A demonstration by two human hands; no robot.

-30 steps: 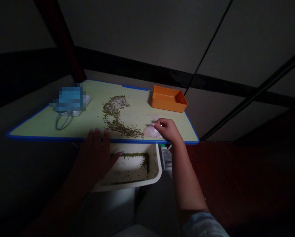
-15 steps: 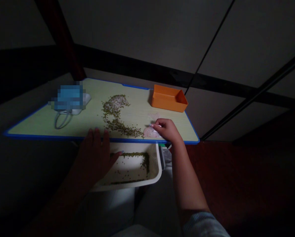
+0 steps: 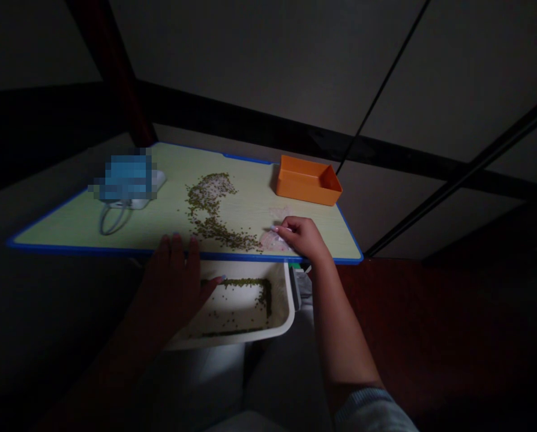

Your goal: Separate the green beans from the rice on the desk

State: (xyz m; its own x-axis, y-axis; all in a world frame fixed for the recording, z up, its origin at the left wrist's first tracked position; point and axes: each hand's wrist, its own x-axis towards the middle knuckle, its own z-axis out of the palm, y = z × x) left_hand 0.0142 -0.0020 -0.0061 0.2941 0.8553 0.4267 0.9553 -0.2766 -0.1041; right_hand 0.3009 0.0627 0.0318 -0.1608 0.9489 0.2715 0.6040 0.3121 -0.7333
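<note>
My right hand [image 3: 303, 238] is closed in a pinch at the table's front right, low over a pale pinkish, shiny patch [image 3: 272, 241]. Whether that patch is thin plastic or loose grains is unclear, and what the fingertips pinch is hidden. Flat fingers of my left hand [image 3: 171, 282] lie across the near table edge, its thumb stretched over the white bin below. Between the hands, small green beans [image 3: 221, 233] trail across the tabletop [image 3: 250, 186]. Farther back they mix with whitish grains [image 3: 212, 187].
An orange open box [image 3: 306, 189] stands at the back right. At the left is a pixelated blue thing [image 3: 128, 177] with a grey cable loop [image 3: 110, 225]. Under the front edge sits a white bin [image 3: 288, 318] with green beans along its sides. Pale panels rise behind the table.
Almost nothing differs. The pinkish patch by my right fingertips has shifted very slightly, while both hands stay in place.
</note>
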